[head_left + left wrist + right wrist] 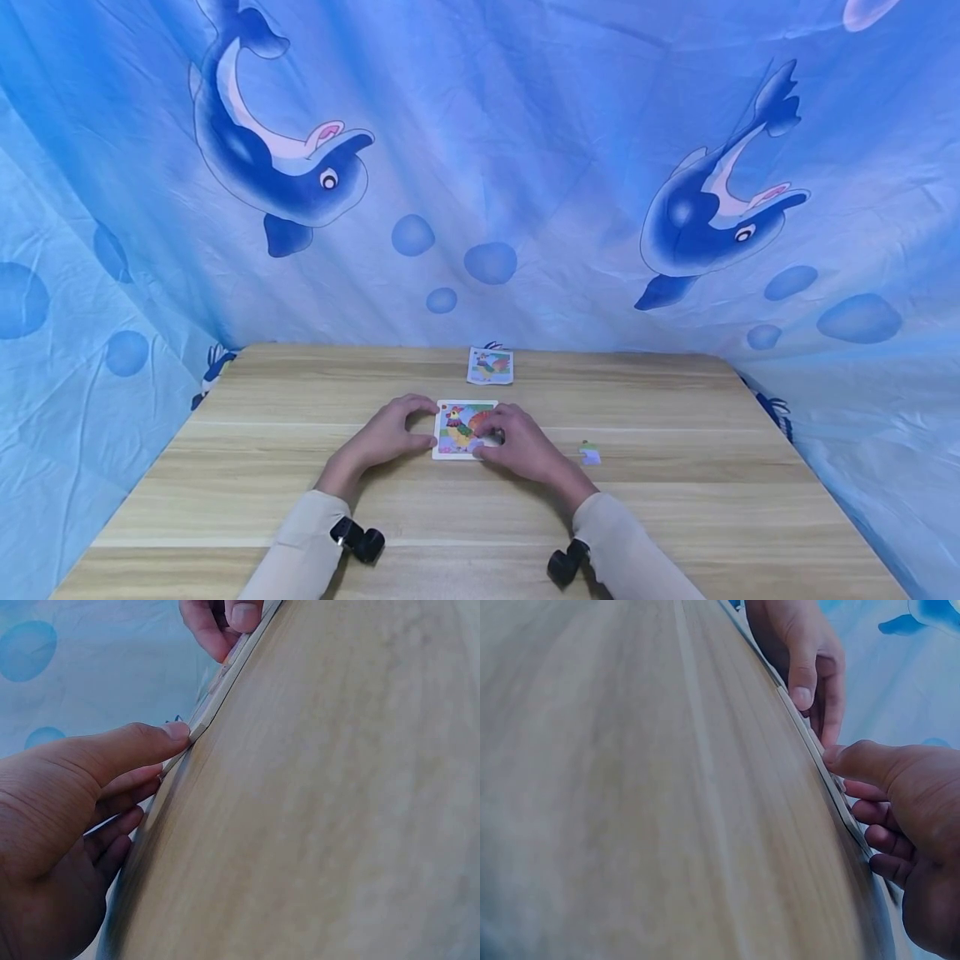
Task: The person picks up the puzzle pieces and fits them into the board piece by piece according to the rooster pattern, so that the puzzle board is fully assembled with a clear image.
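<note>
A framed jigsaw puzzle point(457, 429) with a colourful rooster picture and a white border lies on the wooden table. My left hand point(393, 429) holds its left side, thumb near the lower corner and fingers near the upper one. In the left wrist view the left thumb point(174, 730) touches the board's corner. Over the puzzle's right part is my right hand point(517, 442), with bent fingers and the thumb on the picture and lower border. Whether a piece is between them is hidden. A loose puzzle piece point(590, 455), lavender and green, lies to the right.
A printed rooster picture card point(491, 367) lies behind the puzzle near the table's back edge. The wooden table point(675, 417) reaches to blue curtains point(525, 167) with dolphins at the back and sides. Black wrist cameras point(358, 540) sit on both sleeves.
</note>
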A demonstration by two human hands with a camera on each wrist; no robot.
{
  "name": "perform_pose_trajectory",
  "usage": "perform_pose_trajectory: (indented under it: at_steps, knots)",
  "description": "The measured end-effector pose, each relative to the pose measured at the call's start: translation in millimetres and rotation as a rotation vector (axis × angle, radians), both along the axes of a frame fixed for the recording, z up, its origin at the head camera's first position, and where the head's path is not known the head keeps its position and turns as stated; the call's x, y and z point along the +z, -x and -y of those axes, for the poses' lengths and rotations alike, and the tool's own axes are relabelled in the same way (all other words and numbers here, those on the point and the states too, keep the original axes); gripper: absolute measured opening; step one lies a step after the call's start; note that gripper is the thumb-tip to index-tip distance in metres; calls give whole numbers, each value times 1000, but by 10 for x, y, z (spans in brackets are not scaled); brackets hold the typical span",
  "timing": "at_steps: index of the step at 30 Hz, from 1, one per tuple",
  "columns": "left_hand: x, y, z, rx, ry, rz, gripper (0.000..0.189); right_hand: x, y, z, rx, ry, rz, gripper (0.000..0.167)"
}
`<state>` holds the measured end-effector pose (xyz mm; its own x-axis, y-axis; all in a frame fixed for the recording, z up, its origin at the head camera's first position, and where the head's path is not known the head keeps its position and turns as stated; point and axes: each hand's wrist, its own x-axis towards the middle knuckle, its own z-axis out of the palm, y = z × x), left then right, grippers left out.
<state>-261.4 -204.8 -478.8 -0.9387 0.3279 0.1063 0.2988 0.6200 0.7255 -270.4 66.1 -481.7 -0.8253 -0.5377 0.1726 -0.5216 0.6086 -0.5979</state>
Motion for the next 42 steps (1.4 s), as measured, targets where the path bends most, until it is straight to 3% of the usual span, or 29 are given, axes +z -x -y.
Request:
perform_pose_trajectory:
  at_steps: [14, 35, 42]
  knots:
    - [10, -11, -7, 3, -9, 6, 47, 18, -19, 73, 31, 90, -12, 19]
    - [22, -6, -7, 10, 3, 21, 46, -35, -2, 178, 65, 42, -50, 14]
    - [-1, -1, 5, 0, -6, 9, 46, 63, -30, 68, 29, 51, -25, 18]
